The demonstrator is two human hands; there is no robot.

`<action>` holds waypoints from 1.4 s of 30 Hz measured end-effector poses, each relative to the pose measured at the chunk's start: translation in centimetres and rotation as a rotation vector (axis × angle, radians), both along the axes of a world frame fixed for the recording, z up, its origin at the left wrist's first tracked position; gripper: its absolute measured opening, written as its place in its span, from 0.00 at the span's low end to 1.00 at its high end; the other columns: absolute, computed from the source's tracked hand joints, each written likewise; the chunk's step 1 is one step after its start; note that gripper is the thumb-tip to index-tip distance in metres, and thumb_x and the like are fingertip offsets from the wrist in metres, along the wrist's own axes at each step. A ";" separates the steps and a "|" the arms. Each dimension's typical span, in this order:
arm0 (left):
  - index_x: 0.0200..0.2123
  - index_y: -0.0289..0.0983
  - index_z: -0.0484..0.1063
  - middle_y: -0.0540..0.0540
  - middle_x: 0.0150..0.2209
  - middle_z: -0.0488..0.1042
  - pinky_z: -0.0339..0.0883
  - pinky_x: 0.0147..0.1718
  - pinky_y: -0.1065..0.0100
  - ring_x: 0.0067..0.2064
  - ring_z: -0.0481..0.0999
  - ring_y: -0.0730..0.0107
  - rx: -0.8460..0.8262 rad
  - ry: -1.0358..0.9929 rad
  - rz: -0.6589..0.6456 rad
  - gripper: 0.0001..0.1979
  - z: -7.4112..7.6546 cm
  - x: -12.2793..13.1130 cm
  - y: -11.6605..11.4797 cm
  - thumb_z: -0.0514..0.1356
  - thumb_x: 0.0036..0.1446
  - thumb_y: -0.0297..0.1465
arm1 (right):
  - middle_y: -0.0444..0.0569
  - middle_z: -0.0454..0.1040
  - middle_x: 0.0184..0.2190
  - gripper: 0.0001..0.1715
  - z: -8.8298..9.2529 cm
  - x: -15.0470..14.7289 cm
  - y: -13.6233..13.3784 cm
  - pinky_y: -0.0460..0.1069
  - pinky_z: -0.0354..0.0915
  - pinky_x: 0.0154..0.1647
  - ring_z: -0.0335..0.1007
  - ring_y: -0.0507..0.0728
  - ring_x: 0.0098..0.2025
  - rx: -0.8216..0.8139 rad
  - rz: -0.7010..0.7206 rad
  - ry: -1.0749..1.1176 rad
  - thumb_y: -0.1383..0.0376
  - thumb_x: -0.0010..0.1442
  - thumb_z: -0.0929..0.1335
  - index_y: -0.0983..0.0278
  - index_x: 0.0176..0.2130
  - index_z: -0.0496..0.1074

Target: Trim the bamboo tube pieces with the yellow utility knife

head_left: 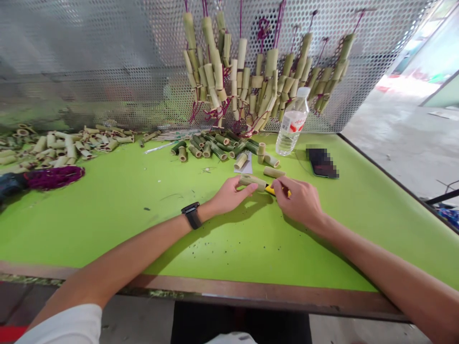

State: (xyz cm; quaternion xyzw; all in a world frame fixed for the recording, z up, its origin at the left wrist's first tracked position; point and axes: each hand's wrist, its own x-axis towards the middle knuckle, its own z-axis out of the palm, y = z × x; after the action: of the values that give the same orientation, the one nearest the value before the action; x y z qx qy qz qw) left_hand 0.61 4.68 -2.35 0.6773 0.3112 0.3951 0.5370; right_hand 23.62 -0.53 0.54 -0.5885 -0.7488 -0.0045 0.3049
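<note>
My left hand (231, 195) grips a short bamboo tube (252, 182) that lies roughly sideways just above the green table. My right hand (300, 198) is closed around a yellow utility knife (270, 189), whose dark tip meets the tube's right end. Just behind my right hand rests another pale bamboo piece (274, 172). Farther back, a bamboo tube (241, 161) lies on a small white paper (247, 167), beside a heap of green bamboo tubes (217, 149).
A water bottle (292, 124) and a phone (322, 163) stand and lie at the right. Cut bamboo pieces (70, 145) and purple cord (55, 177) are at the left. Strung bamboo (267, 95) hangs on a perforated metal panel (143, 52). Dark crumbs dot the green table (229, 258).
</note>
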 end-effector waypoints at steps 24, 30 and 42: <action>0.29 0.39 0.71 0.42 0.42 0.81 0.78 0.46 0.56 0.39 0.78 0.64 0.426 0.240 0.239 0.16 1.1 -0.1 -1.2 0.70 0.63 0.40 | 0.58 0.84 0.41 0.25 1.0 -0.1 0.7 0.56 0.68 0.36 0.77 0.63 0.33 -0.327 -0.122 -0.153 0.49 0.78 0.61 0.64 0.53 0.76; 0.24 0.41 0.57 0.41 0.43 0.75 0.78 0.50 0.53 0.45 0.76 0.61 0.650 0.275 0.213 0.26 0.9 0.0 -1.5 0.68 0.67 0.41 | 0.52 0.83 0.32 0.30 1.1 -0.1 0.5 0.49 0.56 0.27 0.71 0.58 0.24 -0.306 -0.079 -0.076 0.47 0.80 0.58 0.61 0.60 0.77; 0.32 0.40 0.65 0.40 0.44 0.69 0.72 0.55 0.55 0.48 0.72 0.58 0.654 0.324 0.110 0.21 1.5 0.0 -1.7 0.52 0.80 0.41 | 0.51 0.87 0.39 0.36 0.8 -0.2 0.6 0.49 0.57 0.27 0.73 0.58 0.25 -0.313 -0.055 -0.021 0.47 0.79 0.61 0.57 0.76 0.67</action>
State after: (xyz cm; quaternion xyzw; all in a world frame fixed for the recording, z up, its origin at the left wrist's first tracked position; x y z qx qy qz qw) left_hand 0.60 2.97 -0.87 0.8491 0.2854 0.3897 0.2138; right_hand 23.40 0.11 1.34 -0.6489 -0.7272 0.0978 0.2014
